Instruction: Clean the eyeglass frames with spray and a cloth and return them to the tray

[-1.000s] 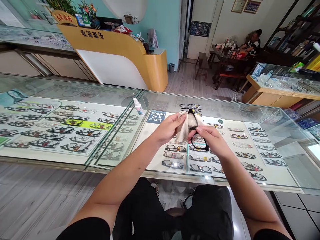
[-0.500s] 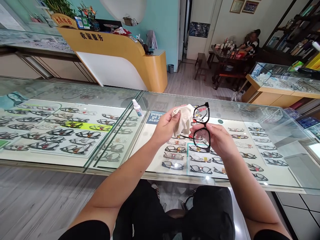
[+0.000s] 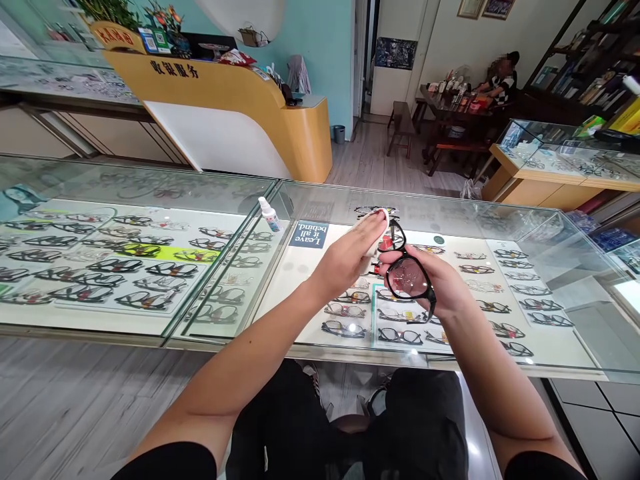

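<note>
My right hand (image 3: 443,280) grips a pair of black-framed glasses (image 3: 409,277) above the glass counter, with the frame tilted and one lens toward me. Droplets or marks show on the lower lens. My left hand (image 3: 345,257) holds a white cloth (image 3: 373,248) against the upper lens, its fingers wrapped over the cloth and hiding part of that lens. Left of my hands, a small white spray bottle (image 3: 269,215) stands on the glass top.
Under the counter glass (image 3: 340,193) lie many glasses in rows. Beyond are a yellow and white reception desk (image 3: 215,87), a dark bench (image 3: 401,127) and a person (image 3: 501,83) seated at a table. Another display case (image 3: 565,160) stands at the right.
My left hand has turned palm inward and brought the cloth onto the upper lens. The glasses have tilted, their lower end swinging right. The view has shifted slightly.
</note>
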Action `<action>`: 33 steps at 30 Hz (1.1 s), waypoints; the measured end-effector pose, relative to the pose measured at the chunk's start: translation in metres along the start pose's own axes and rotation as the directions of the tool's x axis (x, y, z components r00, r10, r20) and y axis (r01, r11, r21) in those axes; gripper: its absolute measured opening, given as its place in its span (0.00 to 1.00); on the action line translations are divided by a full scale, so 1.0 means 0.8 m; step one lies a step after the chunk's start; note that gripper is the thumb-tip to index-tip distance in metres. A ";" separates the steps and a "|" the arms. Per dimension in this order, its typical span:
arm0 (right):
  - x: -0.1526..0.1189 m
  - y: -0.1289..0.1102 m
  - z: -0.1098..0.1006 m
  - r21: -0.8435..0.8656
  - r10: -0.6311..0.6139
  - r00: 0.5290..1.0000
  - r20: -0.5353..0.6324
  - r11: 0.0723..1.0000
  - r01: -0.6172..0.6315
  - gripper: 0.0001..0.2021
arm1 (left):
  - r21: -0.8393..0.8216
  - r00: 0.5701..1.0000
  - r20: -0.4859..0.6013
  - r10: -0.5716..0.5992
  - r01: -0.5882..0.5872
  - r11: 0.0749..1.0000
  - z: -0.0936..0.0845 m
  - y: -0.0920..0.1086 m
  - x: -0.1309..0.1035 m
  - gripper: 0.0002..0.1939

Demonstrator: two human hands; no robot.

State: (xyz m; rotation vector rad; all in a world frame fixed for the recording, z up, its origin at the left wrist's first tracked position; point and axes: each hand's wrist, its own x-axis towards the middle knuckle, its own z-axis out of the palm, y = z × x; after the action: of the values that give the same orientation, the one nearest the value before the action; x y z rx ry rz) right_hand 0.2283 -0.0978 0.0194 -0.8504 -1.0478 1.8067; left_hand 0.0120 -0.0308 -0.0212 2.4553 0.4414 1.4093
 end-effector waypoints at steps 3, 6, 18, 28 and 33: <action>0.000 -0.002 -0.001 0.037 0.041 0.999 -0.005 0.998 -0.041 0.22 | 0.017 1.000 0.022 -0.009 0.009 1.000 -0.002 -0.001 0.003 0.28; 0.000 -0.010 0.000 0.118 0.039 0.999 -0.036 0.992 -0.035 0.19 | 0.024 1.000 0.023 -0.020 0.019 1.000 -0.004 0.000 0.005 0.26; 0.007 -0.008 0.001 0.165 0.142 0.990 0.020 0.976 -0.143 0.18 | -0.029 0.997 0.027 -0.077 0.077 0.997 0.003 0.003 0.007 0.23; -0.005 -0.015 -0.009 -0.505 -0.544 0.815 -0.202 0.771 0.389 0.11 | -0.346 0.787 0.120 -0.605 0.604 0.718 -0.006 0.058 0.020 0.19; 0.010 -0.011 -0.017 -0.383 -0.452 0.872 -0.187 0.851 0.359 0.11 | -0.472 0.745 0.315 -0.588 0.661 0.583 -0.007 0.058 0.025 0.24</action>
State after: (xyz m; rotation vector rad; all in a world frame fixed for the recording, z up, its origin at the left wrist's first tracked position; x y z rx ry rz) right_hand 0.2394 -0.0839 0.0211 -0.9589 -1.2662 1.1306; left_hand 0.0229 -0.0646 0.0149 1.6333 0.6716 0.8884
